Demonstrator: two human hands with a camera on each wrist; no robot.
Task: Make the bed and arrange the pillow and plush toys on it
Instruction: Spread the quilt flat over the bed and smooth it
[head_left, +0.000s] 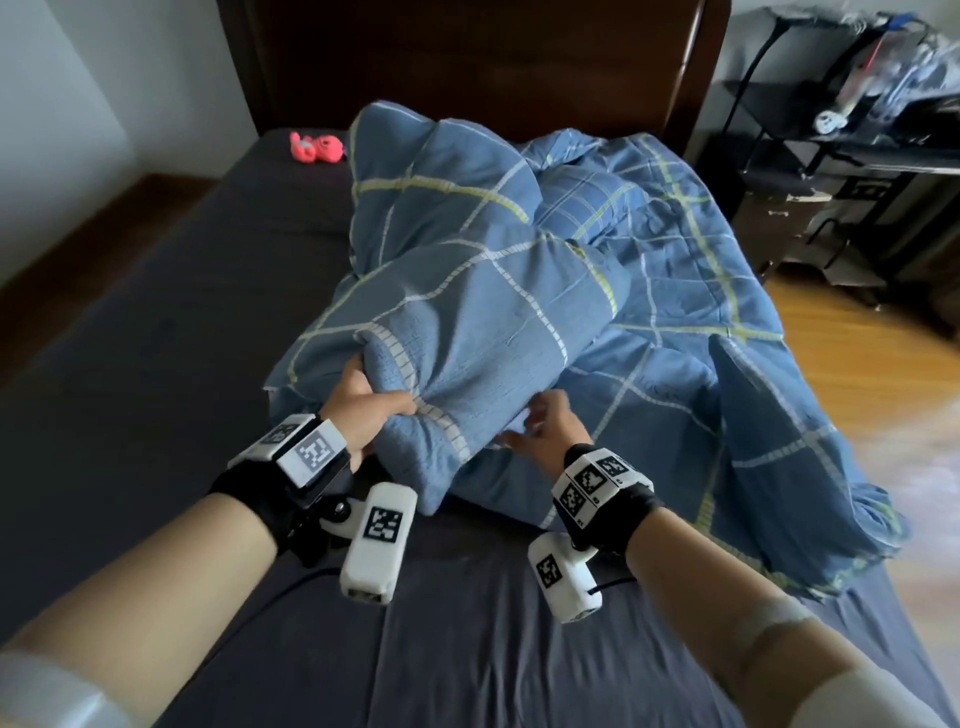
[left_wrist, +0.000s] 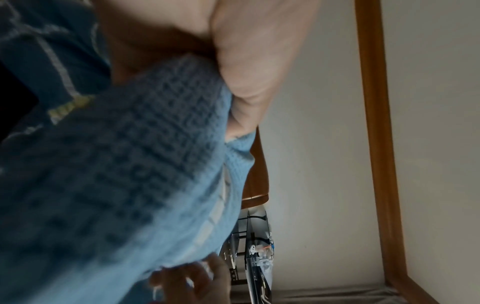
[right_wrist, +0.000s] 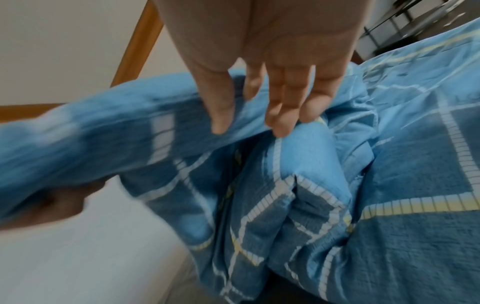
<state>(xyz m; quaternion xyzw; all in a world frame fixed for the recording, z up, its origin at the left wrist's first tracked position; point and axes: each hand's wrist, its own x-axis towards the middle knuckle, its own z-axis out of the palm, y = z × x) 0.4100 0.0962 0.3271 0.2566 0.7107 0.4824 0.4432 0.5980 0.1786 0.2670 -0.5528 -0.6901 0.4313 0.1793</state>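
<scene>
Along the left edge of the head view a white wall drops to a strip of wooden floor, and beside it the dark grey sheet covers the bed from the upper left down to the bottom of the frame. Near the top left of the sheet, just in front of the dark wooden headboard, lies a small pink plush toy, well apart from both hands. Lower left of centre, the left hand has its fingers curled round a bunched fold of the blue checked quilt, lifting that fold off the sheet; the left wrist view shows the thumb pressed against the cloth. The quilt itself is heaped in the middle of the frame, rising in a rumpled mound toward the headboard and spilling over the bed's right side. Just right of the held fold, the right hand reaches toward the quilt with fingers straight and slightly spread, gripping nothing; in the right wrist view the fingertips hover right at the fabric, and I cannot tell whether they touch it. Both wrists carry black straps with white marker blocks. At the upper right stands a dark metal rack with blurred items on it, and below it lighter wooden floor runs along the right edge
</scene>
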